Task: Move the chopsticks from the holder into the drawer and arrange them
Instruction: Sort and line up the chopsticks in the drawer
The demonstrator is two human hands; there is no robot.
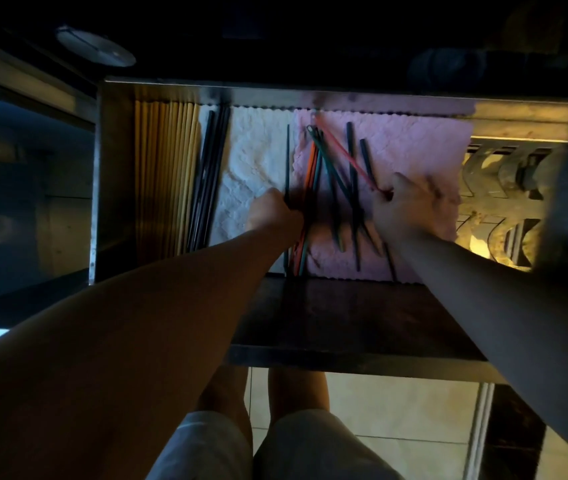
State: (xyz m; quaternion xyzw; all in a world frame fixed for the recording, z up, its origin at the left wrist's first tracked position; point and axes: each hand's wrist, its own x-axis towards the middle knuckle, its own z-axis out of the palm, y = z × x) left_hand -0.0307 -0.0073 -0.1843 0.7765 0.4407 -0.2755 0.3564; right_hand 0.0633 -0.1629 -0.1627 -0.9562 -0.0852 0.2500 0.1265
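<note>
Chopsticks of thin coloured plastic (327, 174), orange, green and dark, lie crossed in a loose heap on the pink textured cloth (424, 147) in the open metal drawer (113, 174). They sit right of the neat rows of yellow wooden chopsticks (165, 168) and black chopsticks (211, 168) at the frame's left. The main risk, as I judge it, is that drawing one stick out of the tangle drags its overlapping neighbours askew, or knocks them onto the white cloth (251, 150) beside the heap. The red chopstick (348, 155) slants across the heap and, lifted by one end only, may pivot and slip. The right hand (407, 202) pinches its near end, so almost its whole length juts up and left from the grip. The left hand (270, 211) is curled round a thin dark chopstick (287, 157) near its middle, and the far half points toward the frame's top. Dim light leaves the exact finger placement unclear.
</note>
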